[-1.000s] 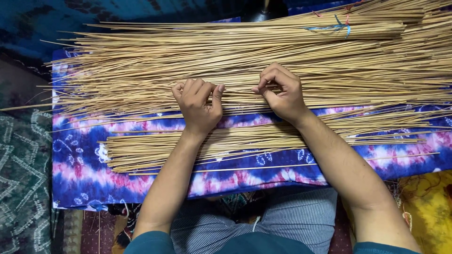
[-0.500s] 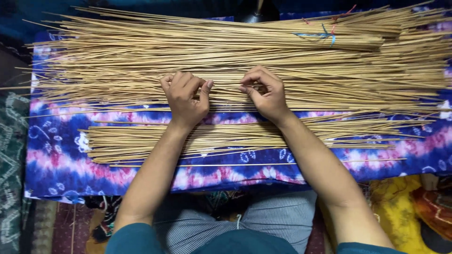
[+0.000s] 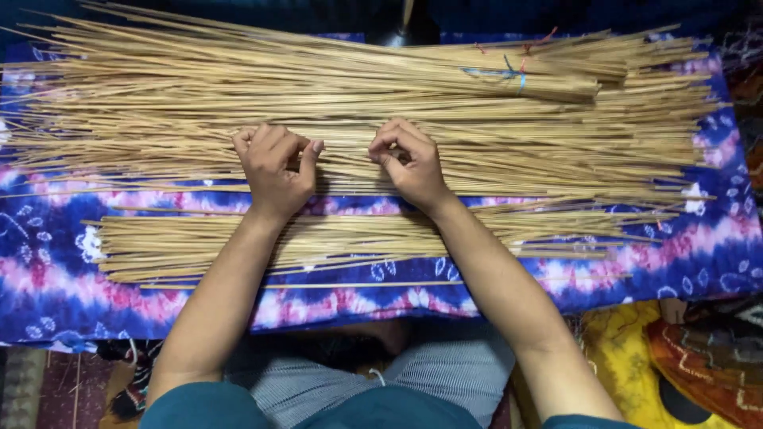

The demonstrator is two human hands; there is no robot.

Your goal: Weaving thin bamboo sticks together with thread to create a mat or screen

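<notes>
While curled, hands (image 3: 274, 167) on sticks (image 3: 477, 119)

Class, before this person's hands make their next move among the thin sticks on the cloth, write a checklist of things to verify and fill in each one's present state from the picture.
1. Left hand resting on the large stick pile: ok.
2. Right hand on the same pile, fingers curled: ok; whether its grip pinches a single stick: cannot tell.
3. Smaller stick pile lying apart from the large one, nearer the person: ok.
4. Tied bundle bound with coloured string on top of the large pile: ok.
5. Patterned cloth under all the sticks: not ok, some tips at the left overhang its edge.
</notes>
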